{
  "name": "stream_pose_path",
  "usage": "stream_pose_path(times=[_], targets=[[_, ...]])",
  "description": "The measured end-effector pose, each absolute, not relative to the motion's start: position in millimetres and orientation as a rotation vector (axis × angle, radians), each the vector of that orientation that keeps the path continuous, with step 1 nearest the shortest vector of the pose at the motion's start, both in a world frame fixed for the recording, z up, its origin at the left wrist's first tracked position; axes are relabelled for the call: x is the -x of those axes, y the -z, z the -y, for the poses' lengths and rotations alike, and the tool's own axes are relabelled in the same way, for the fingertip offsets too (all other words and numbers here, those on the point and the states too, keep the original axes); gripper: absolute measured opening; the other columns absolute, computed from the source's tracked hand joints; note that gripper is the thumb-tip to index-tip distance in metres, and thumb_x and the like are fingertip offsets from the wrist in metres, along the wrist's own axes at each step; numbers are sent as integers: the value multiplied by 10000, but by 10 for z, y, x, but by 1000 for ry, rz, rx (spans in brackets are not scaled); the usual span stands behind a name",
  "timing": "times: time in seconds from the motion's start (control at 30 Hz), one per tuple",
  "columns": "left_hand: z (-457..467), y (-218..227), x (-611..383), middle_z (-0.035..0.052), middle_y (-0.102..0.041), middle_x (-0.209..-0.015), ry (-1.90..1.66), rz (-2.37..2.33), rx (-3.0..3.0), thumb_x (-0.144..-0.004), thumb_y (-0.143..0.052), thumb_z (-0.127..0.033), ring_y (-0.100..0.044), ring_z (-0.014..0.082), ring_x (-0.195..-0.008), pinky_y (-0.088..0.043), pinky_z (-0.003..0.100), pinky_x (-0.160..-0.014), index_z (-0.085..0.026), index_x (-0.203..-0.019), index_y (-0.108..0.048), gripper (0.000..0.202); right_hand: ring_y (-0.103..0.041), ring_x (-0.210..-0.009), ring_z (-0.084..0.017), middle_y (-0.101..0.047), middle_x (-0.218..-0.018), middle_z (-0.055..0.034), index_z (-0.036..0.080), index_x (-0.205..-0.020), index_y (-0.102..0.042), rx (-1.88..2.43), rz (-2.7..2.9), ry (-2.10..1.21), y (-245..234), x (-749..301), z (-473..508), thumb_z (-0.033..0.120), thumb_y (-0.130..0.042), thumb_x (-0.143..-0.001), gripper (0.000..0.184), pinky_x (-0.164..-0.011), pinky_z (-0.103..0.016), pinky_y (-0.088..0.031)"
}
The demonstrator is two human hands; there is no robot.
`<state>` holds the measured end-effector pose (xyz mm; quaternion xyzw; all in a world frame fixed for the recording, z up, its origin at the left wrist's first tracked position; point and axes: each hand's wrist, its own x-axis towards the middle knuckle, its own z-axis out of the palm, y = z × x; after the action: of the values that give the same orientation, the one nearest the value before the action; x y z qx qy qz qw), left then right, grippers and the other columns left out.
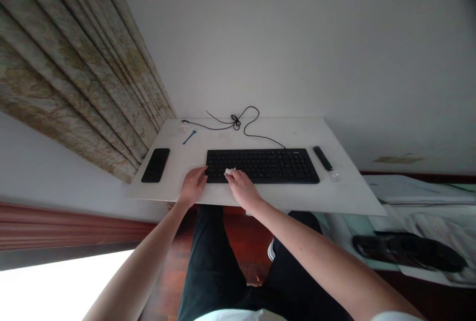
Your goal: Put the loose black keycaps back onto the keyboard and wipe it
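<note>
A black keyboard (pixel 275 166) lies flat on a white desk. At its left end is my left hand (pixel 193 185), fingers and thumb closed against the keyboard's edge. My right hand (pixel 242 188) is over the lower left part of the keys. Pinched in its fingers is a crumpled white tissue (pixel 229 171), pressed down on the keyboard; part of the tissue is hidden by the fingers. From the keyboard's top edge a black cable (pixel 260 136) runs back and is tied in a bundle near the wall.
On the white desk (pixel 345 196), a black phone (pixel 155 165) lies at the left and a small blue tool (pixel 189 137) behind it. A black brush-like tool with a clear end (pixel 323 158) rests right of the keyboard. Curtains (pixel 89 58) hang at the left; a wall stands behind.
</note>
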<state>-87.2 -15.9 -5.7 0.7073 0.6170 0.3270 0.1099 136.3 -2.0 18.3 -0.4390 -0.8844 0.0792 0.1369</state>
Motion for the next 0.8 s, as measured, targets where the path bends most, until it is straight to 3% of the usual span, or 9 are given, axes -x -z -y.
stream_pose_path(times=[0.4, 0.8], targets=[[169, 50, 839, 91, -682, -1230, -949, -1828, -2105, -947, -488, -296, -619, 248, -1173, -489, 477, -1063, -225, -1267, -628, 357, -580, -990, -257, -645, -1092, -112, 188, -1247, -658, 1325, 2380, -171, -3, -2648, -9, 21, -436, -885, 457, -930, -428, -470], [175, 54, 830, 86, -680, -1241, -934, -1847, -2085, -945, -486, -307, -618, 243, -1177, -486, 475, -1070, -223, -1273, -627, 366, -617, -1023, -268, -662, -1019, -105, 236, -1148, -715, 1453, 2115, -59, 108, -3935, -32, 138, -460, -901, 368, -971, -462, -508]])
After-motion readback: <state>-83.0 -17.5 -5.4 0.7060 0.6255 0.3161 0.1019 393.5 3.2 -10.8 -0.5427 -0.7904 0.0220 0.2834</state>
